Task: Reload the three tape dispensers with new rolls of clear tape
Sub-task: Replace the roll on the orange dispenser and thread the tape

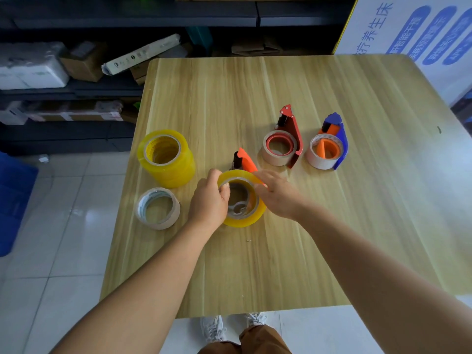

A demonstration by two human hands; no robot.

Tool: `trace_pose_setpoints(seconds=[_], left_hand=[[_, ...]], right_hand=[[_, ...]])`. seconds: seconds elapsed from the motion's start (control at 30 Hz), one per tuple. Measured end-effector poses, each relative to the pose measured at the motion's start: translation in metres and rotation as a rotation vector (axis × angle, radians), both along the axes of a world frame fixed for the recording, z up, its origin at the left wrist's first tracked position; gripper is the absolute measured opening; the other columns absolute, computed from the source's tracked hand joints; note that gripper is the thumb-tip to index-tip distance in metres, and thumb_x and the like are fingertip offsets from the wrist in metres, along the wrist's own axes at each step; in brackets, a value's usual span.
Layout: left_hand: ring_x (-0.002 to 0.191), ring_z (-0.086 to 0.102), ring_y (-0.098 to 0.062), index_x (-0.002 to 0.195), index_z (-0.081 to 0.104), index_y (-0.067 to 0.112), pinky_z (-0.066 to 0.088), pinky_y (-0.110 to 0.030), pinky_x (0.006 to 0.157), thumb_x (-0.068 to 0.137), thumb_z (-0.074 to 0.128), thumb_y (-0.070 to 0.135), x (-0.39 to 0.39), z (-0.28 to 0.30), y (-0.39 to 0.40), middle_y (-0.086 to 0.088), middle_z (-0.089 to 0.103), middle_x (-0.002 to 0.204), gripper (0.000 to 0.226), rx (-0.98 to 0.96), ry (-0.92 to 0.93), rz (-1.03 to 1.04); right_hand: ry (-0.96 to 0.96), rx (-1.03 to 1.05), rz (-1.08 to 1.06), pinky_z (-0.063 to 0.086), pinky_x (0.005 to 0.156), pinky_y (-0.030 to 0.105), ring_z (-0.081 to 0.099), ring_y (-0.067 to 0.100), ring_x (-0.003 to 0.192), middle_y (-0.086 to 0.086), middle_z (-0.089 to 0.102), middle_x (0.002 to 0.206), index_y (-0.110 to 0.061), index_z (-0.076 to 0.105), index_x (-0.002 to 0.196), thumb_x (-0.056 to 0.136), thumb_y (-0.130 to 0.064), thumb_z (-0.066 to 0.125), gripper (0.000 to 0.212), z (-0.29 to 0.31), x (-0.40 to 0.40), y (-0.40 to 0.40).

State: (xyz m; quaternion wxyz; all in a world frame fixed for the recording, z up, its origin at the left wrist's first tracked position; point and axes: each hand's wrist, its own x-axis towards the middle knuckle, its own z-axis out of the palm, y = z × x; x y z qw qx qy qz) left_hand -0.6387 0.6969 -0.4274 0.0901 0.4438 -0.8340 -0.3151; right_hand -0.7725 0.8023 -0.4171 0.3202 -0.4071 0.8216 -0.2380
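Note:
A yellowish clear tape roll sits on an orange tape dispenser near the table's middle. My left hand grips the roll's left rim, thumb inside the core. My right hand holds the roll's right rim beside the orange blade end. A red dispenser and a blue dispenser stand to the right, each carrying a nearly bare cardboard core. At the left, a stack of yellowish new rolls stands upright, with an empty cardboard core in front of it.
The wooden table has open surface in front and to the right. Dark shelves with boxes stand behind and to the left. A white printed board leans at the back right. A blue bin sits on the tiled floor, left.

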Motion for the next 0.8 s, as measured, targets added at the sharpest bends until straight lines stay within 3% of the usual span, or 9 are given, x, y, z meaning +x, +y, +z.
trace_pose_setpoints(seconds=[0.13,0.27,0.5,0.63,0.8], left_hand=[[0.090,0.053,-0.016,0.119,0.048,0.022,0.041,-0.029,0.069,0.097,0.048,0.036,-0.002,0.001,-0.013,0.002,0.056,0.104,0.026,0.187,0.089,0.022],[0.097,0.052,-0.015,0.113,0.047,0.028,0.041,-0.025,0.067,0.094,0.050,0.045,-0.006,0.001,-0.022,0.005,0.054,0.107,0.027,0.430,0.172,0.093],[0.096,0.057,-0.019,0.109,0.047,0.029,0.043,-0.030,0.069,0.092,0.048,0.051,-0.017,-0.006,-0.031,0.002,0.059,0.106,0.028,0.401,0.115,0.086],[0.094,0.054,-0.017,0.108,0.048,0.029,0.042,-0.029,0.069,0.092,0.050,0.048,-0.020,-0.009,-0.031,0.003,0.057,0.105,0.025,0.445,0.154,0.114],[0.082,0.053,-0.014,0.106,0.050,0.026,0.040,-0.025,0.058,0.093,0.050,0.044,-0.019,-0.027,-0.017,0.001,0.058,0.100,0.022,0.385,0.124,0.117]], right_hand=[[0.007,0.006,-0.021,0.030,0.098,0.026,0.042,0.024,0.128,0.007,0.045,0.140,-0.022,0.043,0.140,0.104,-0.032,0.028,0.040,-0.003,0.003,-0.005],[0.025,0.016,-0.028,0.029,0.090,0.025,0.046,0.027,0.123,0.010,0.047,0.134,-0.023,0.043,0.139,0.104,-0.036,0.026,0.041,-0.002,0.001,-0.010],[0.218,0.120,-0.030,0.042,0.087,0.037,0.054,0.033,0.113,0.013,0.052,0.126,-0.019,0.047,0.135,0.101,-0.046,0.023,0.049,-0.002,-0.003,-0.027],[0.258,0.180,0.028,0.042,0.079,0.036,0.057,0.032,0.101,0.014,0.058,0.112,-0.013,0.056,0.115,0.101,-0.046,0.024,0.048,-0.004,-0.013,-0.033],[0.291,0.229,0.067,0.044,0.081,0.037,0.057,0.035,0.106,0.013,0.055,0.120,-0.025,0.042,0.137,0.101,-0.044,0.031,0.042,-0.013,-0.010,-0.026]])
